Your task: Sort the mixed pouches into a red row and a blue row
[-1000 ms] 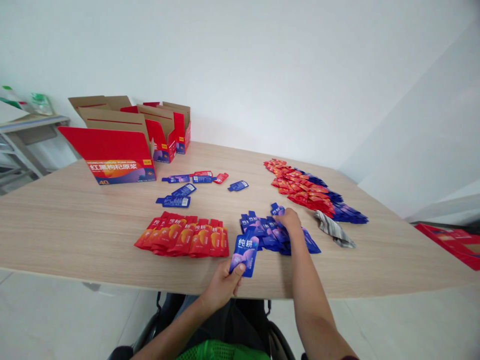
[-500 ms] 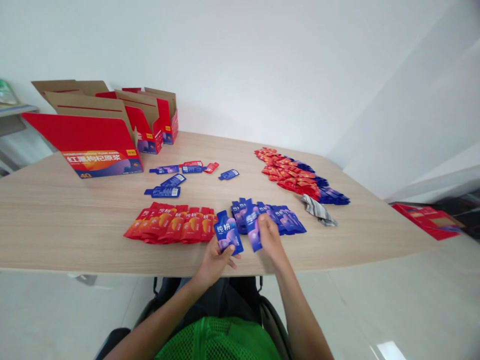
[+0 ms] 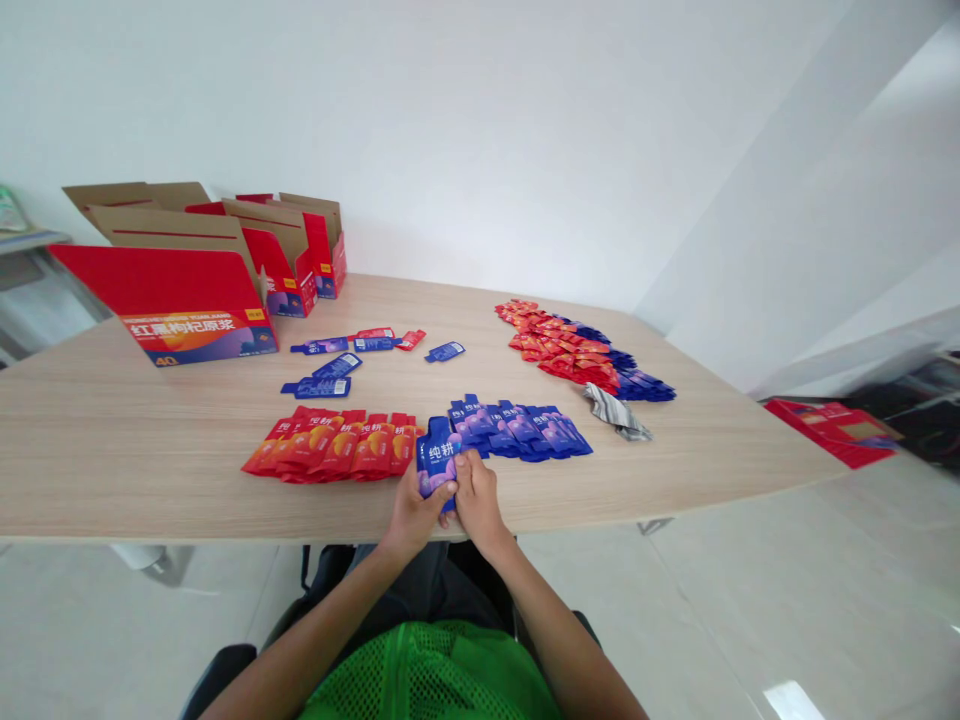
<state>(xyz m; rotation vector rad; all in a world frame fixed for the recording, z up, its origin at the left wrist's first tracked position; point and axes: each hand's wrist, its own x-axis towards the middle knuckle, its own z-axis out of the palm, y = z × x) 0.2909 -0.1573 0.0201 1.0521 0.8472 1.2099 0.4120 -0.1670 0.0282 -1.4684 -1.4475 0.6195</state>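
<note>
Both hands meet at the near edge of the wooden table (image 3: 150, 470). My left hand (image 3: 411, 510) and my right hand (image 3: 474, 495) are closed together on a small stack of blue pouches (image 3: 438, 462) with white characters. Just left of them lies a fanned row of red pouches (image 3: 330, 445). Just right of them lies a fanned row of blue pouches (image 3: 521, 428), not touched by either hand.
A big heap of red and blue pouches (image 3: 581, 355) lies at the far right, with a grey striped cloth (image 3: 615, 412) beside it. Loose pouches (image 3: 337, 362) lie mid-table. Open red cardboard boxes (image 3: 195, 290) stand at the back left. A flat red box (image 3: 836, 428) lies beyond the table's right end.
My right hand drew back from the blue row with a pouch and joined my left hand, so both now grip the blue stack. The view swung slightly right.
</note>
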